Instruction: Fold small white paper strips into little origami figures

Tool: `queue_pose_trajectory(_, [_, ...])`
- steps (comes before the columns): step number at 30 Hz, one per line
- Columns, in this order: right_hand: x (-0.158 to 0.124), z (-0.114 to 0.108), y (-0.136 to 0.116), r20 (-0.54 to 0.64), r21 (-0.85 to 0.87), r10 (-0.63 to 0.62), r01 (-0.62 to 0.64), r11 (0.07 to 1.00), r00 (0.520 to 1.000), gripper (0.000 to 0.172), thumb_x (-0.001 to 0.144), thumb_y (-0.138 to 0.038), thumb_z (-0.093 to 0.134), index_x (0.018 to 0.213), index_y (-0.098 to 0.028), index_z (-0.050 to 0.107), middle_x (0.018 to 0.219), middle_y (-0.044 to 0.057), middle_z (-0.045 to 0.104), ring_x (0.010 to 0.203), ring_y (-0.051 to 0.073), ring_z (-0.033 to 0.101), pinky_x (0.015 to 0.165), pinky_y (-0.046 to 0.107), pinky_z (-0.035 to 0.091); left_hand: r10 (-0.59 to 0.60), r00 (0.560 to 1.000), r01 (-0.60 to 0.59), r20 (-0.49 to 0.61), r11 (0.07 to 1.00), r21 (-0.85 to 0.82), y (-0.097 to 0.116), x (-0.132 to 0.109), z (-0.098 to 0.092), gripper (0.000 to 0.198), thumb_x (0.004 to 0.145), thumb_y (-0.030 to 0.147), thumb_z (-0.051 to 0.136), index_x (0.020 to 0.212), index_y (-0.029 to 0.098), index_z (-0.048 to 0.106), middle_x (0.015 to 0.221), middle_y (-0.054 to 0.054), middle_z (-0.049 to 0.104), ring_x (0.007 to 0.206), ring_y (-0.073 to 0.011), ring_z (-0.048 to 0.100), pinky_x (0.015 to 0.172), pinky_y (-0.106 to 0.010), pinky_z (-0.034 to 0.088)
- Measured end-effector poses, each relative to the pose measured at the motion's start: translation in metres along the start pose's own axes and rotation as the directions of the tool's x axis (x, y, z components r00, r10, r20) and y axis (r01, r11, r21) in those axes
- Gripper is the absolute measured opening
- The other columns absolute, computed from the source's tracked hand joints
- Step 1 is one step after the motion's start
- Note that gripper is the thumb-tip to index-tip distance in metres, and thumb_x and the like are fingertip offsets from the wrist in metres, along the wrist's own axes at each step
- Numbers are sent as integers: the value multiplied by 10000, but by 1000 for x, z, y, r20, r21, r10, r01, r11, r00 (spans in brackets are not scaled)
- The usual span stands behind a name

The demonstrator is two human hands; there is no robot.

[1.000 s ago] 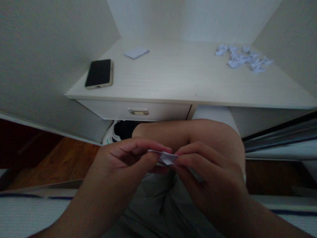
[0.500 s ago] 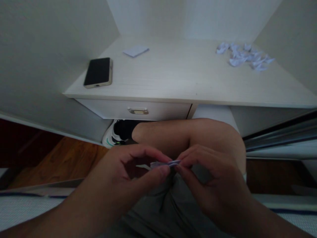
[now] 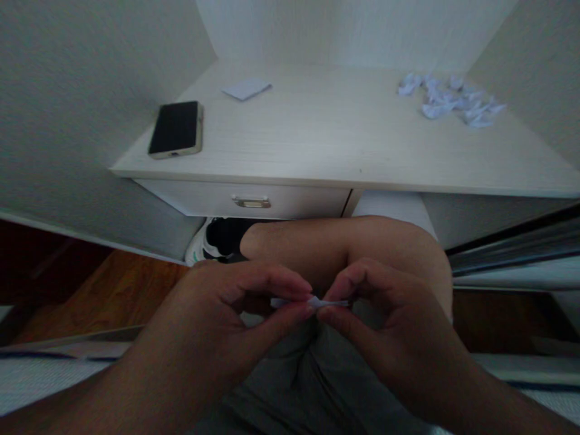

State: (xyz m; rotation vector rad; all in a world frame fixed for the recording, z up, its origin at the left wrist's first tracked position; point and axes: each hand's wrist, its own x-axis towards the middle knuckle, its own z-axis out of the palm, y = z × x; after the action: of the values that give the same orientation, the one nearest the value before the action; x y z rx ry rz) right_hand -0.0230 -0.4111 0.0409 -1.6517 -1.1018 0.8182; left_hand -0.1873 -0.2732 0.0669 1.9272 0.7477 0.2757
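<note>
A narrow folded strip of white paper (image 3: 316, 301) is pinched between both hands above my lap. My left hand (image 3: 244, 314) grips its left part between thumb and forefinger, with one end poking out behind the fingertips. On the other side my right hand (image 3: 380, 308) pinches it close to the middle, and the right end shows between thumb and finger. The fingertips of the two hands nearly meet. Several crumpled or twisted bits of white paper (image 3: 441, 99) lie heaped at the right back of the white desk (image 3: 312, 139). A flat folded white paper (image 3: 247, 89) rests at the back left.
A dark-screened phone (image 3: 176, 129) lies near the desk's left edge. Below the desktop is a drawer with a metal handle (image 3: 251, 202). My bent leg (image 3: 317, 244) crosses under the hands, its foot in a white and black shoe (image 3: 199, 241). Side walls flank the desk.
My right fingertips have shifted along the paper toward the middle, so its right end now shows between them. A small raised fold appears between the hands. The view has tilted slightly.
</note>
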Motion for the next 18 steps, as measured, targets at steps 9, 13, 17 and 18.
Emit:
queue_pose_trajectory(9, [2, -4, -5, 71, -14, 31, -30, 999, 997, 70, 911, -199, 760, 940, -258, 784, 873, -43, 801, 789, 133, 726, 694, 229, 543, -64, 998, 62, -11, 992, -113, 6, 7, 1, 77, 786, 221, 842, 826, 261, 790, 766, 50, 828, 626, -112, 760, 579, -122, 570])
queue_pose_trajectory(13, [5, -9, -8, 152, -141, 62, -41, 989, 986, 62, 940, -232, 743, 893, -246, 782, 815, -50, 776, 725, 125, 685, 625, 248, 482, -138, 988, 147, 69, 977, -156, 6, 7, 3, 122, 827, 284, 827, 935, 260, 777, 822, 28, 844, 712, -161, 800, 619, -180, 598])
queue_pose_trajectory(17, [6, -11, -7, 194, -254, 65, -13, 967, 979, 137, 955, -234, 713, 823, -228, 752, 724, -51, 720, 623, 114, 597, 563, 271, 399, -120, 987, 129, 103, 988, -82, 1, 8, 4, 179, 847, 294, 786, 1023, 262, 771, 778, 25, 832, 656, -171, 783, 565, -198, 567])
queue_pose_trajectory(18, [6, -11, -8, 207, -257, 71, -16, 966, 976, 148, 956, -224, 704, 815, -224, 749, 721, -49, 719, 614, 113, 589, 559, 270, 393, -89, 989, 94, 114, 995, -41, 0, 8, 4, 187, 856, 303, 773, 1040, 269, 774, 782, 24, 830, 654, -175, 779, 565, -206, 566])
